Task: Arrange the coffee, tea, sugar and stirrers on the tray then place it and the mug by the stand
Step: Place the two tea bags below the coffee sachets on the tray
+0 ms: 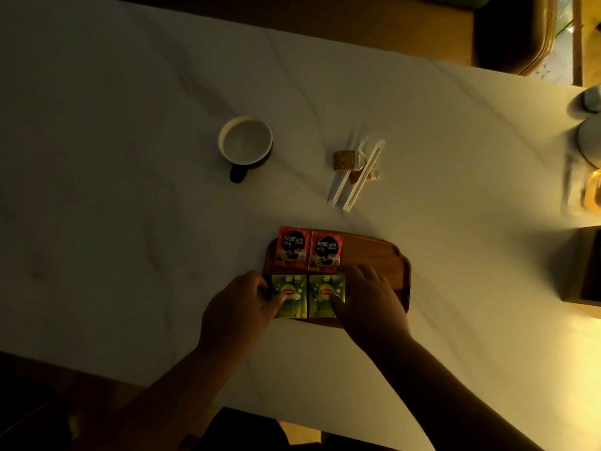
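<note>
Counter: a pale marbled counter (130, 157) in dim, yellowish light, carrying everything below.
Tray: a wooden tray (374, 252) with rounded corners lies near the person's edge of the counter; its right half is bare.
Coffee: two red coffee packets (307, 249) lie side by side on the far left part of the tray, the left one reaching over the tray's far rim.
Tea: two green tea packets (307, 296) lie side by side just in front of the coffee, on the near left part of the tray.
Left hand: the left hand (240, 307) rests at the tray's left edge, its grip narrow, thumb pressing on the left tea packet's face.
Right hand: the right hand (370, 297) lies over the tray's middle, fingers spread flat, thumb tip on the right tea packet; it grasps nothing.
Stirrers: wrapped stirrers (361, 175) lie slanted on the counter beyond the tray, well apart from it.
Sugar: small sugar packets (344, 160) lie under and beside the stirrers, touching them.
Mug: a dark mug (245, 144) with a pale inside stands upright on the counter, left of the stirrers, handle towards the person.
Right edge: blurred pale objects and a dark box (585, 265); what they are I cannot tell.
</note>
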Demonstrator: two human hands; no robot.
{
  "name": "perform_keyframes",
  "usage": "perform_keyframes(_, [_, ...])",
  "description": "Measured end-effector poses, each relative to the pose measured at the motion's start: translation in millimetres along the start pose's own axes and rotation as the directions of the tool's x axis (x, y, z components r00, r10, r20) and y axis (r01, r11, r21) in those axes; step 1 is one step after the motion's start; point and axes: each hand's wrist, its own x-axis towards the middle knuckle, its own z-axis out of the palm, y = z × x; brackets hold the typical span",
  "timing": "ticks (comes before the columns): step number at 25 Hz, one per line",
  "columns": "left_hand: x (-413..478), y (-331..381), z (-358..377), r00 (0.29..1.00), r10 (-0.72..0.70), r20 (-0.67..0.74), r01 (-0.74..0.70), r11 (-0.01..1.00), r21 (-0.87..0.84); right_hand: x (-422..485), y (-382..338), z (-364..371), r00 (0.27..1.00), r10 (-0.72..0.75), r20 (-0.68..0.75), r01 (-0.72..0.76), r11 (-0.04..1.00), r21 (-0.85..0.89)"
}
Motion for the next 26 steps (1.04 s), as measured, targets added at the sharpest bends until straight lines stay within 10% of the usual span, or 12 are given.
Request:
perform_keyframes(6, [-32.3, 3.4, 24.0, 0.849, 0.528, 0.031, -0.523, 0.829, 0.196, -43.1, 11.5, 19.2, 0.937, -0.348, 0.028, 0.344, 0.906, -0.247])
perform_keyframes(26, [-23.2, -5.0, 33.8, 0.848, 0.523, 0.083, -0.528, 0.826, 0.199, -41.3, 12.9, 45.0, 0.929, -0.358, 0.096, 0.369, 0.868, -0.334])
